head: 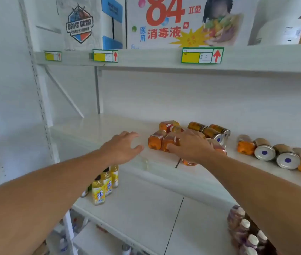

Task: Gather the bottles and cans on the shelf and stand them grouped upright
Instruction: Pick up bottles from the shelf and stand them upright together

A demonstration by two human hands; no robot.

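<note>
Several orange bottles (155, 139) and gold cans (210, 132) lie on their sides on the white middle shelf (100, 126). My right hand (192, 146) rests on top of this pile, fingers spread over an orange bottle; whether it grips is unclear. My left hand (123, 146) hovers open just left of the pile, fingers apart, holding nothing. Further right, a second row of toppled cans (264, 150) and orange bottles (245, 147) lies with the can bottoms facing me.
Yellow tea bottles (98, 192) stand upright on the lower shelf (146, 208). Purple white-capped bottles (245, 229) sit at its right. The upper shelf (164, 58) holds boxes and price tags. A slotted white upright (41, 107) stands at the left.
</note>
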